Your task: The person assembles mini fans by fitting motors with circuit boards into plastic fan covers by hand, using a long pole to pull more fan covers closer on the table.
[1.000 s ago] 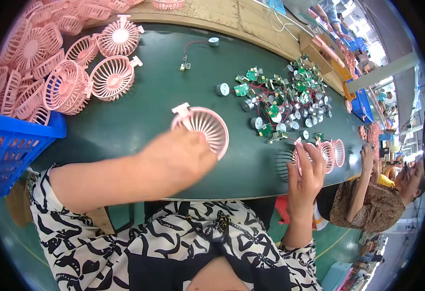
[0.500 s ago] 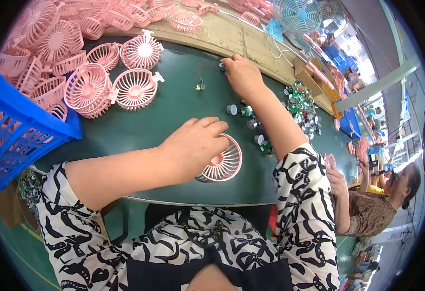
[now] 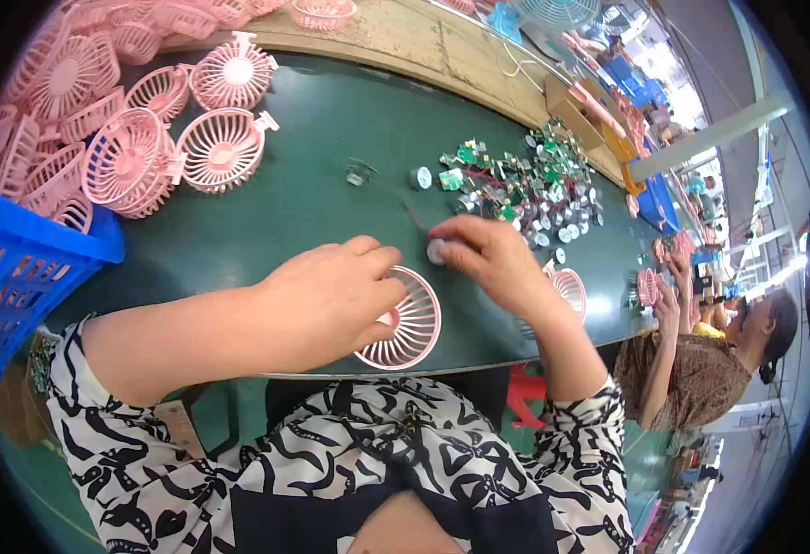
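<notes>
2 hands engaged: left hand (image 3: 336, 291) grasps round pink plastic cage (image 3: 412, 340), ribs radiating from hub (image 3: 387, 319), near front edge of smooth green surface (image 3: 285, 222); right hand (image 3: 495, 266) pinches cylindrical motor (image 3: 436, 252) just beside it. Thin wire (image 3: 406, 205) trails to blurred circuit board (image 3: 360, 173). Probable step: presenting motor to cage; next move calls for alignment with hub.

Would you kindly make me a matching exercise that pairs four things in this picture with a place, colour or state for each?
Things:
1. Left hand
2. Right hand
3. Plastic basket
4. Circuit-board heap

Descriptions:
A. Blue, at the table's left end
B. Pinching a small round motor
C. Green and silver, on the table beyond the right hand
D. Holding a pink cage by its rim

Pairs: 1-D, 2-B, 3-A, 4-C
</notes>
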Tool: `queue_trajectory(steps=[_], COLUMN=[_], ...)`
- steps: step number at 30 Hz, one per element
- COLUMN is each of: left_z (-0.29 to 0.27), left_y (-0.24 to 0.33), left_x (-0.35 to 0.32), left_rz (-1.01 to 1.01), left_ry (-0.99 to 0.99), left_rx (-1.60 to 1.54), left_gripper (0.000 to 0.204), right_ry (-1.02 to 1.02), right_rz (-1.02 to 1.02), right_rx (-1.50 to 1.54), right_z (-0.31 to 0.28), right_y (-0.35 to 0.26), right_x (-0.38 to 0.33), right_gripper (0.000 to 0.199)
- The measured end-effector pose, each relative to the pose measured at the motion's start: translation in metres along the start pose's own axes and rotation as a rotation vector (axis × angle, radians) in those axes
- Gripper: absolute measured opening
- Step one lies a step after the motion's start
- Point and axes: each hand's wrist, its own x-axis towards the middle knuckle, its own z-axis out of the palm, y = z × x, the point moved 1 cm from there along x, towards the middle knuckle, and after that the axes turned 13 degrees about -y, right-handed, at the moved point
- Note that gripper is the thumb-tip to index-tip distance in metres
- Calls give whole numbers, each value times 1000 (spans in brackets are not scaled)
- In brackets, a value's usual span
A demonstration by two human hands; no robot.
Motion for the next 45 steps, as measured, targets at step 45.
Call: queue_trajectory(steps=[45], left_z=[11], left_y=[-15], left_x=[-4], left_rz=[109], left_ry=[110], left_rx=[193], left_gripper=[20], right_ry=[190], right_rz=[-342], right_rx=[-472], right_z=[55], right_y=[-29], right_x=[-58], right_gripper=[56])
